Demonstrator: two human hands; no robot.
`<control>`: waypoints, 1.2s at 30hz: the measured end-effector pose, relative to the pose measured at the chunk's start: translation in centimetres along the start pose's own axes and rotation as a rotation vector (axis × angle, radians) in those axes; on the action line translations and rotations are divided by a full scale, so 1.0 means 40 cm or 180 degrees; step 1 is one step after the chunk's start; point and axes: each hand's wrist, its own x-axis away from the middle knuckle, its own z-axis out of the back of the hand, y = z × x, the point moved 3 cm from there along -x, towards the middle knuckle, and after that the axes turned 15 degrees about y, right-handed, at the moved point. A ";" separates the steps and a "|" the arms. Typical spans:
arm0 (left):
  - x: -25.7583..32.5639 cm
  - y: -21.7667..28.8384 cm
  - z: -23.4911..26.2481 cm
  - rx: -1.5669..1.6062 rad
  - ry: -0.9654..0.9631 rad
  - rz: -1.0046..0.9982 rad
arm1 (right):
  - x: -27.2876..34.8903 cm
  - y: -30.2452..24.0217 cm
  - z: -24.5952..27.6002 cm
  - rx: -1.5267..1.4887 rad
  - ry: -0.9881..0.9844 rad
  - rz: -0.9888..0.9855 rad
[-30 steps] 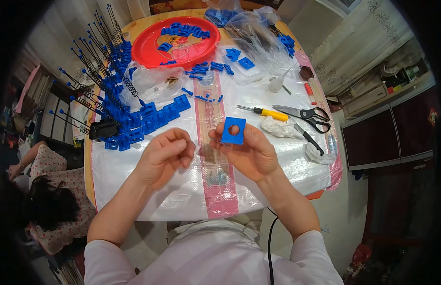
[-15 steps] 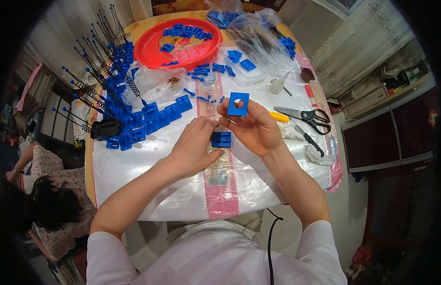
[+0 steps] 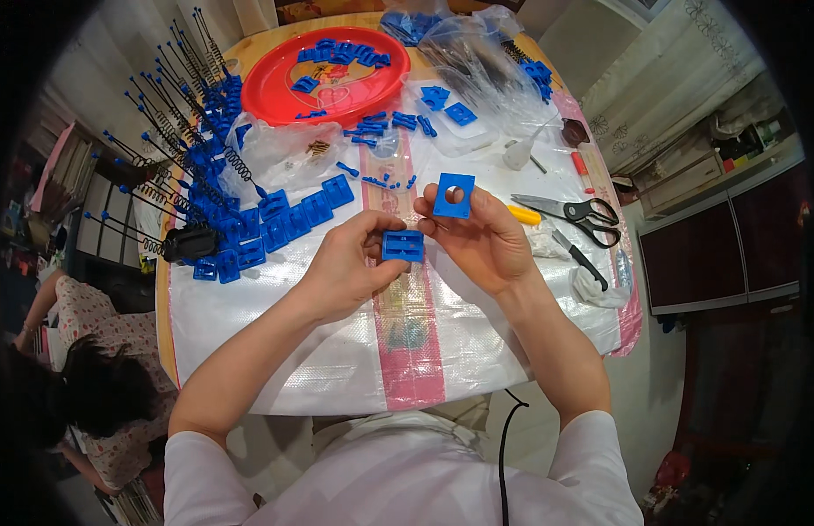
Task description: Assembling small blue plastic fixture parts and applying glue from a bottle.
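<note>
My left hand point(image 3: 344, 270) grips a small blue plastic block with open compartments point(image 3: 403, 246) between thumb and fingers, above the table's middle. Just to the right and farther off, my right hand point(image 3: 495, 241) pinches a square blue plastic plate point(image 3: 452, 211) with a round hole. The plate is tilted up and stands apart from the block. Past my hands lie several thin blue pegs point(image 3: 388, 183). To the left, a row of similar blue blocks point(image 3: 295, 219) stretches toward upright black springs with blue-tipped rods point(image 3: 166, 110).
A round red tray point(image 3: 258, 92) with blue parts stands at the back. Clear plastic bags point(image 3: 473, 57) lie behind. On the right are black-handled scissors point(image 3: 591, 215), a knife point(image 3: 589, 267), a yellow handle point(image 3: 523, 215) and a white squeeze bottle point(image 3: 516, 156). Another person point(image 3: 100, 386) is at the left.
My left hand has closed on the blue block, lifted it and turned its compartments upward. My right hand, still with the holed plate, has shifted slightly right.
</note>
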 end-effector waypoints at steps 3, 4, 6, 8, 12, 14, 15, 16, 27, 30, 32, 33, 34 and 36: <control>-0.001 0.000 0.001 0.0404 -0.0086 0.0164 | -0.003 -0.004 0.002 0.0047 0.0018 0.0028; 0.000 0.000 0.001 0.0478 -0.0091 0.0225 | -0.004 -0.003 0.003 0.0068 -0.0028 0.0051; 0.003 -0.001 0.000 0.0640 -0.0087 0.0344 | -0.005 -0.002 0.004 0.0126 -0.0127 0.0083; 0.003 -0.006 0.001 0.0707 -0.0093 0.0308 | -0.006 0.000 0.007 0.0179 -0.0148 0.0092; 0.001 -0.005 0.003 0.1015 -0.0138 0.0339 | -0.005 0.001 0.007 0.0301 -0.0084 0.0086; -0.006 -0.016 0.009 0.1170 -0.0211 0.0434 | -0.004 0.000 0.006 0.0359 -0.0080 0.0139; -0.008 -0.020 0.011 0.1244 -0.0247 0.0480 | -0.004 -0.001 0.005 0.0385 -0.0081 0.0167; -0.008 -0.021 0.014 0.1236 -0.0239 0.0463 | -0.005 -0.001 0.006 0.0422 -0.0068 0.0179; -0.005 -0.023 0.006 0.1166 -0.0276 0.0216 | -0.006 -0.004 0.018 0.0696 0.0035 0.0259; -0.004 -0.028 0.010 0.1178 -0.0257 0.0286 | -0.003 -0.002 0.013 0.0637 0.0004 0.0252; -0.003 -0.032 0.008 0.1143 -0.0264 0.0296 | -0.004 -0.006 0.016 0.0707 0.0024 0.0239; -0.001 -0.035 0.009 0.1121 -0.0263 0.0310 | -0.004 -0.005 0.019 0.0734 0.0036 0.0226; 0.001 -0.035 0.009 0.1132 -0.0258 0.0293 | -0.005 -0.002 0.020 0.0725 0.0024 0.0216; 0.002 -0.027 0.002 0.1173 -0.0273 0.0254 | -0.005 -0.001 0.021 0.0728 0.0019 0.0213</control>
